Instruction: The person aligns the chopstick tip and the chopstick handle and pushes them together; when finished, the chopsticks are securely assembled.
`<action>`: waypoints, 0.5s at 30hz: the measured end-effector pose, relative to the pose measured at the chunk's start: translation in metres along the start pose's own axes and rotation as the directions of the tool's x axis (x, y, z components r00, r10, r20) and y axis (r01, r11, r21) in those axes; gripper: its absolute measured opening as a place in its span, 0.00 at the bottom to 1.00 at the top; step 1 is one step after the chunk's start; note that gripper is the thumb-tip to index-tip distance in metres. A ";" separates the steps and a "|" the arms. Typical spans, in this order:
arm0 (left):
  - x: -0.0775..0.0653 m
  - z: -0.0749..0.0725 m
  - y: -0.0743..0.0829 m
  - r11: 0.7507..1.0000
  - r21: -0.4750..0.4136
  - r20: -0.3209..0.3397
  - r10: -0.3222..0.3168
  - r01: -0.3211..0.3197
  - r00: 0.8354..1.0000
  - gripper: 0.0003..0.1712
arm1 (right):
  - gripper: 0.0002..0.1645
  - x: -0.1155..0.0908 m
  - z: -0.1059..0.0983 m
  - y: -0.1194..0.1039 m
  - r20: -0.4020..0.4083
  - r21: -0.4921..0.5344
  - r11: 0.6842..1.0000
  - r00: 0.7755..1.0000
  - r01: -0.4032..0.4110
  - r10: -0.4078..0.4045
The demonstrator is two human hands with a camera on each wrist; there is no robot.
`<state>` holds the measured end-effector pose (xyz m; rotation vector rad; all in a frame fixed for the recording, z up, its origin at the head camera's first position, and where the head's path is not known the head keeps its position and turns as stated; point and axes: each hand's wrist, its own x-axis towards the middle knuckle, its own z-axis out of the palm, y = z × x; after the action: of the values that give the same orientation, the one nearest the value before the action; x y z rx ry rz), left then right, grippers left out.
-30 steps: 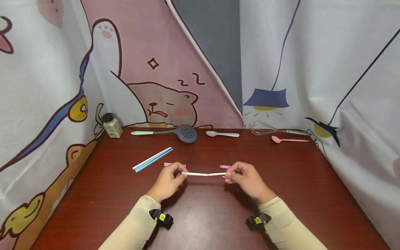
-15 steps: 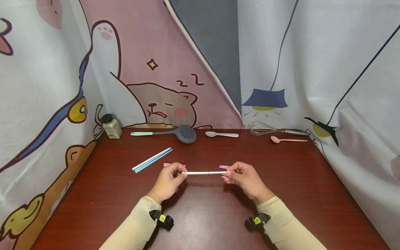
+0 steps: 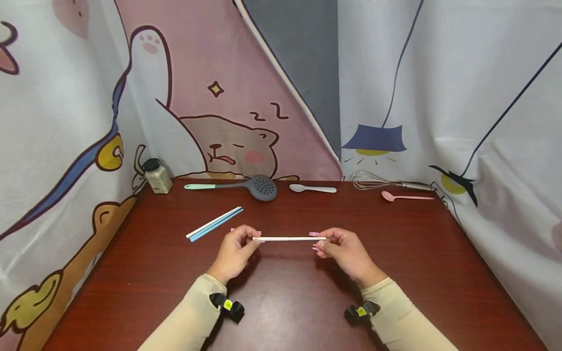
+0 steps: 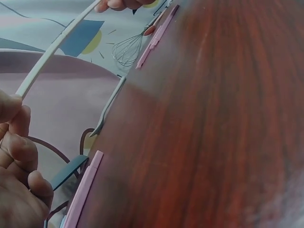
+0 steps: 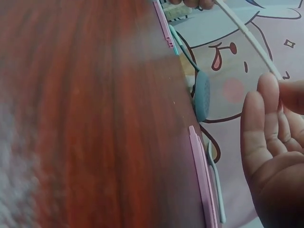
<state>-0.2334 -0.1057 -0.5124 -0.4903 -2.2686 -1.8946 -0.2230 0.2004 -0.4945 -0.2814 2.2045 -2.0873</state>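
Observation:
A thin white chopstick point(image 3: 281, 239) lies level in the air between my hands, with a seam near its middle point(image 4: 59, 40). My left hand point(image 3: 232, 253) pinches its left end between thumb and fingers. At the right end, my right hand point(image 3: 349, 253) pinches it the same way. The chopstick looks straight across the seam; whether its two halves are locked together I cannot tell. Pink sticks point(image 4: 85, 190) lie on the table behind the left hand, mostly hidden in the head view. More pink sticks point(image 5: 204, 180) lie behind the right hand, partly covered by its fingers.
White and blue chopsticks point(image 3: 215, 225) lie at the left on the brown table point(image 3: 281, 312). Along the back are a jar point(image 3: 158, 178), a slotted skimmer point(image 3: 263, 188), a pale spoon point(image 3: 312, 188), a whisk point(image 3: 386, 182) and a pink spoon point(image 3: 406, 196). Printed curtains surround the table.
The white chopstick was slightly bent at its middle seam a second ago and is now straight. Both hands keep their pinch; the left has risen slightly.

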 end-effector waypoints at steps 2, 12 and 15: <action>0.000 0.000 -0.001 1.000 -0.001 -0.003 0.001 -0.001 1.000 0.04 | 0.12 0.000 -0.001 0.000 -0.009 -0.038 0.999 1.000 0.013 -0.014; 0.001 0.000 0.000 0.999 -0.015 -0.002 -0.029 0.029 1.000 0.05 | 0.09 -0.002 -0.001 -0.002 -0.027 -0.165 0.986 0.999 0.026 -0.030; 0.001 0.000 0.000 0.999 -0.018 0.003 -0.034 0.034 0.999 0.04 | 0.09 -0.003 -0.001 -0.003 -0.031 -0.198 0.980 0.999 0.016 -0.022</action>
<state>-0.2343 -0.1056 -0.5116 -0.4599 -2.2775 -1.9335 -0.2203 0.2015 -0.4920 -0.2859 2.4419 -1.8958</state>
